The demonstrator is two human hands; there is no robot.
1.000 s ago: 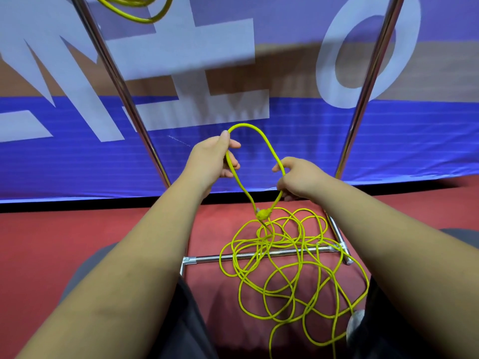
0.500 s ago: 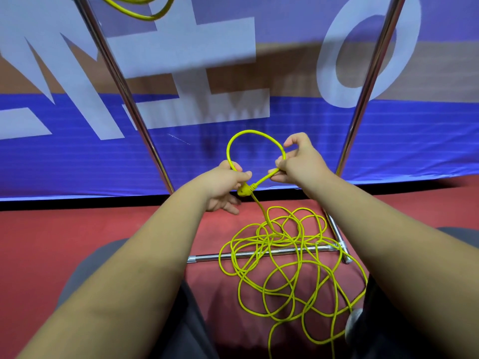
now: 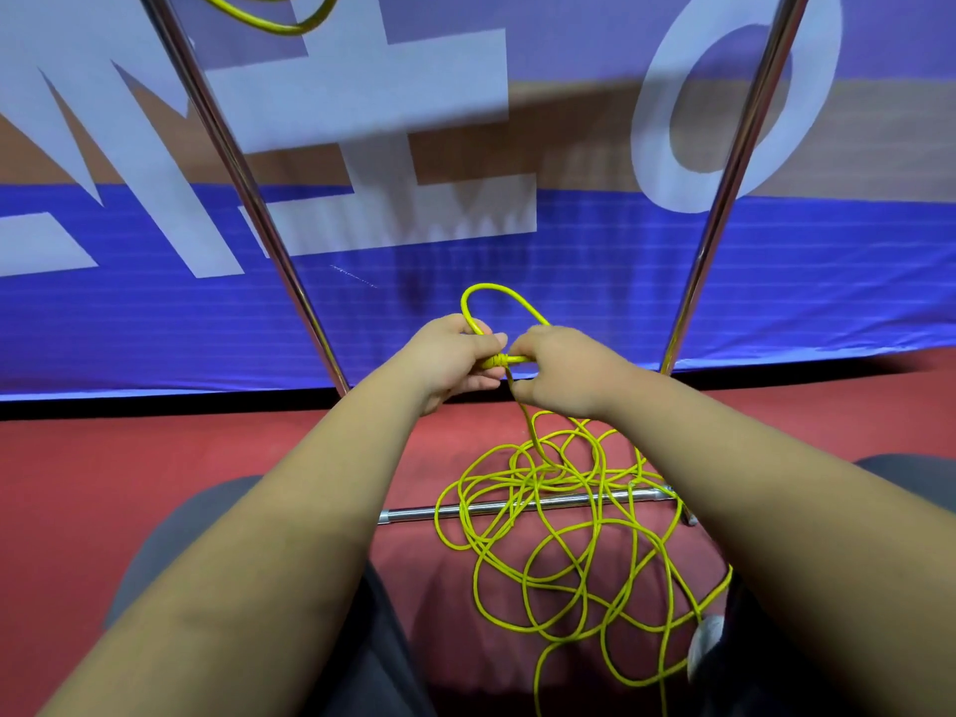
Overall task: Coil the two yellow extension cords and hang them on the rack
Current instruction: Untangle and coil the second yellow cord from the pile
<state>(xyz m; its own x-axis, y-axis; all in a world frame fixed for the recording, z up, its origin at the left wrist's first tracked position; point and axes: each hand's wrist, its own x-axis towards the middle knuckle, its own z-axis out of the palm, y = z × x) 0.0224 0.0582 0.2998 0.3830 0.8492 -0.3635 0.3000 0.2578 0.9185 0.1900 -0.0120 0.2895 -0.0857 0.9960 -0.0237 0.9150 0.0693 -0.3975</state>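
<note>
A yellow extension cord (image 3: 558,540) lies in a loose tangle on the red floor, draped over the rack's low crossbar. One strand rises to my hands, where a small loop (image 3: 496,297) arches above them. My left hand (image 3: 455,354) is closed on the cord at a knot-like bunch, and my right hand (image 3: 556,370) pinches the cord right beside it; the two hands touch. A second yellow cord (image 3: 274,18) hangs as a coil at the top edge, partly cut off. The rack's two chrome uprights (image 3: 243,183) rise left and right of my hands.
A blue, white and tan banner (image 3: 517,251) stands close behind the rack. The rack's floor crossbar (image 3: 414,513) runs under the tangle. My knees in dark trousers (image 3: 170,540) flank the pile on the red floor (image 3: 129,458).
My hands came together around the knot. The loop above them shrank, and the right hand dropped from the loop's side to beside the left hand.
</note>
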